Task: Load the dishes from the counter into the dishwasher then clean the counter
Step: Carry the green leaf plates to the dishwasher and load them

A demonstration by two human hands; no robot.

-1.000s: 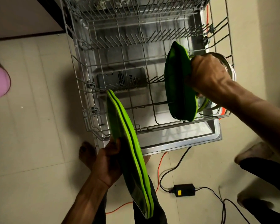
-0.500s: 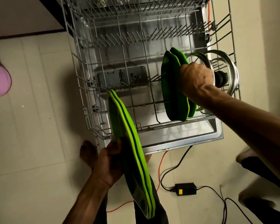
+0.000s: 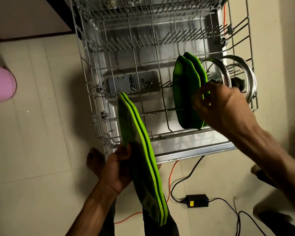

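Note:
The dishwasher's lower rack [image 3: 87,77] is pulled out over the open door [image 3: 194,150]. Two green plates [image 3: 184,92] stand upright in its right half. My right hand [image 3: 223,106] is at their near edge, blurred, with fingers loose and apart and green showing between them. My left hand [image 3: 117,167] grips a stack of green plates [image 3: 138,142] edge-on, in front of the rack's front left corner. Two glass lids with steel rims [image 3: 245,79] stand right of the racked plates.
The upper rack [image 3: 143,7] juts out at the top. A black power adapter [image 3: 197,200] with black wires and an orange cable [image 3: 172,174] lie on the tiled floor before the door. A pink object [image 3: 0,84] is at far left. My bare foot [image 3: 94,159] stands by the door's corner.
My right hand set its green plate upright beside the other in the rack and loosened its grip, sliding back to the plates' near edge. My left hand has held its stack still.

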